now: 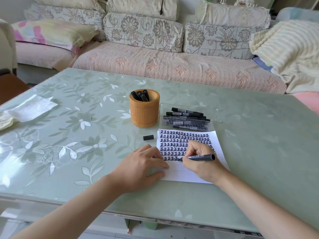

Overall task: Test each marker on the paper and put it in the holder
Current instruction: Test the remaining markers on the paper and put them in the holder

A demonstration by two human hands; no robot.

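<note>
Now my left hand (141, 167) lies flat, fingers spread, pinning the paper (219, 145); my right hand (200, 161) pinches the marker (201, 157), tip inking the near row. Next: recap with the cap (148, 137), then drop it in the far holder (144, 109).

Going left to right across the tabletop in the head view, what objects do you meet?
Crumpled tissue → bamboo holder with markers in it → loose black cap → paper covered in test marks → clear tray of markers behind it.
</note>
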